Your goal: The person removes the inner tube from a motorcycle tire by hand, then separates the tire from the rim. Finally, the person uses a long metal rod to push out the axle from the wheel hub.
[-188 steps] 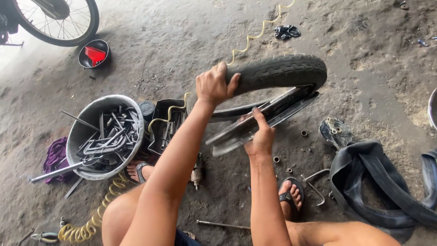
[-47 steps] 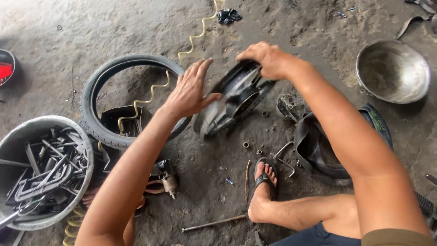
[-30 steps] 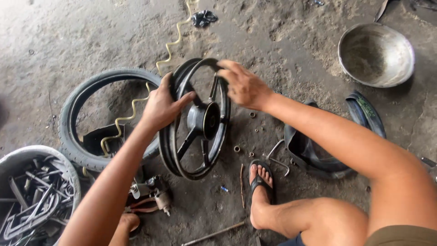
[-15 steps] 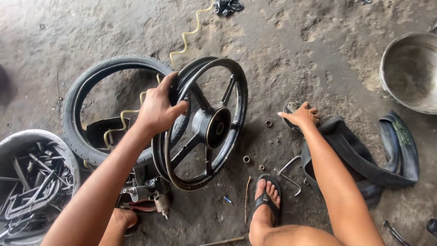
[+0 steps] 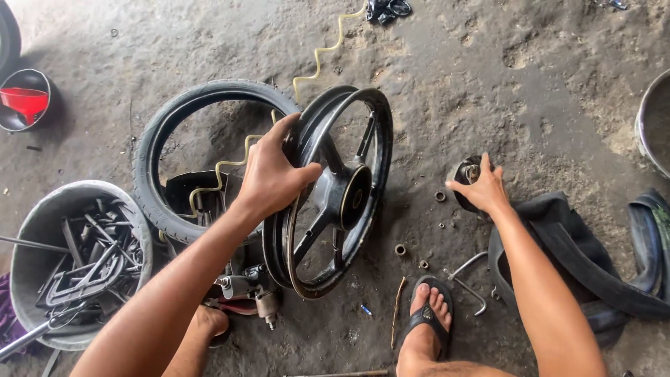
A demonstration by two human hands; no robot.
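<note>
Shifted since half a second back: right hand (image 5: 480, 190) now flat on small round dark part (image 5: 466, 176) on ground, fingers spread over it, not closed. Left hand (image 5: 273, 174) still wrapped around top rim of black spoked wheel (image 5: 340, 192), propped upright on concrete, leaning against tyre (image 5: 202, 150). Inner tube (image 5: 586, 262) beside right forearm. Tool bucket (image 5: 70, 262) far left.

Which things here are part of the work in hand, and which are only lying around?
In hand:
left hand gripping the black wheel rim, held upright
right hand on a small round part on the floor

Lying about:
tyre
basin of tools
inner tube
red funnel
</note>
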